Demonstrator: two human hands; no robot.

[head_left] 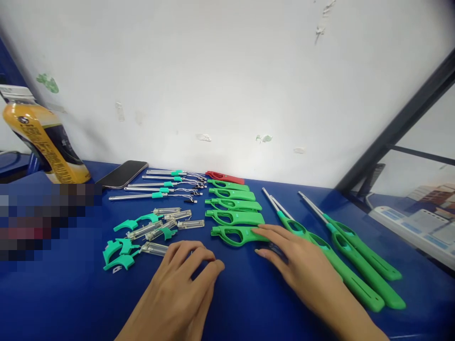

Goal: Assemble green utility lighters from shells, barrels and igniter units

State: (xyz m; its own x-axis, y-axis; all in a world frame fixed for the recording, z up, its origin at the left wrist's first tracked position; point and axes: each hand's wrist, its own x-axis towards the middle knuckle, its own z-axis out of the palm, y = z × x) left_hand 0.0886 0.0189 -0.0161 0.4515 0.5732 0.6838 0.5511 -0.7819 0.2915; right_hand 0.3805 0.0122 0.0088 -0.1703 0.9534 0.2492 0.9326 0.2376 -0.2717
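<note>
My left hand [188,279] is closed, with fingers curled and tips turned down out of sight. Just beyond its knuckles lies a clear plastic fuel tank [153,248], its right end hidden by the hand. My right hand [298,258] is open, thumb apart from the fingers. Its fingertips rest on the right end of the nearest green lighter handle shell [236,233]. Several more green handle shells [234,204] and one red shell [225,177] lie in a column behind it. Green trigger pieces [122,262] and more clear tanks [191,224] are scattered left of the shells.
Metal lighter tubes with wires [137,195] lie at the back left beside a phone [122,174]. A yellow drink bottle [48,137] stands farther left. Assembled green lighters [366,265] lie on the right, partly under my right forearm. A white wall [227,85] borders the blue table [241,303].
</note>
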